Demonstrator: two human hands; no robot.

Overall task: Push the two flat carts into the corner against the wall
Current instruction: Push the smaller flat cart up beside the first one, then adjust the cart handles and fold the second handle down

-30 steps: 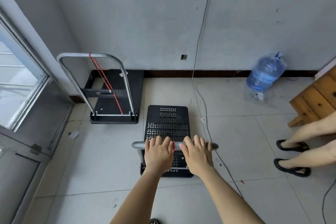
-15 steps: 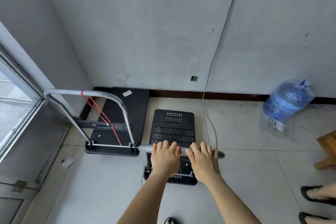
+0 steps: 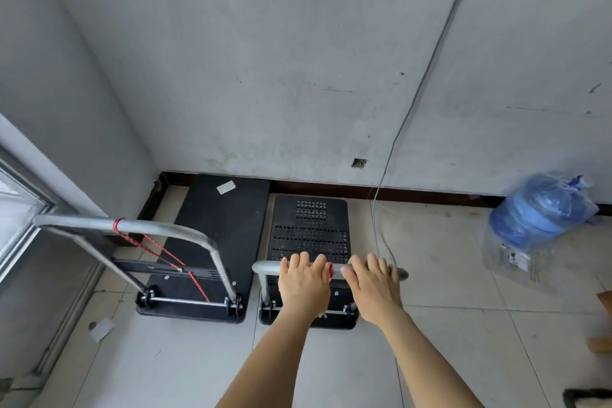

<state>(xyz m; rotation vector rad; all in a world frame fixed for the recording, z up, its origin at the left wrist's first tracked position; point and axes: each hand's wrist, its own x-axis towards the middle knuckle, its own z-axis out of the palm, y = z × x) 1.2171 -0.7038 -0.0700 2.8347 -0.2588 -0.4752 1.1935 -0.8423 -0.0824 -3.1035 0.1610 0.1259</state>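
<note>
While both hands are covering the middle of the handle bar [image 3: 265, 268], the near end of the small perforated cart [image 3: 309, 228] is sitting mostly hidden behind the forearms, and its wheels aren't showing. Something wooden [image 3: 603, 323] and a dark shoe [image 3: 587, 397] are getting cut off at the right edge; can't make out more. A blurred blue water jug [image 3: 538, 209] in clear plastic wrap is leaning by the far wall on the right, well apart from the carts. A thin cable [image 3: 394, 149] is hanging down the wall to the floor just right of the small cart. The larger flat cart [image 3: 225, 222] is sitting in the far left corner, its far edge at the baseboard [image 3: 414, 194], red cord [image 3: 159, 250] running off its handle. The small cart is standing just right of it, far edge near the baseboard. Left hand [image 3: 303, 285] and right hand [image 3: 374, 285] are both curling fingers over the bar, gripping it side by side.
</note>
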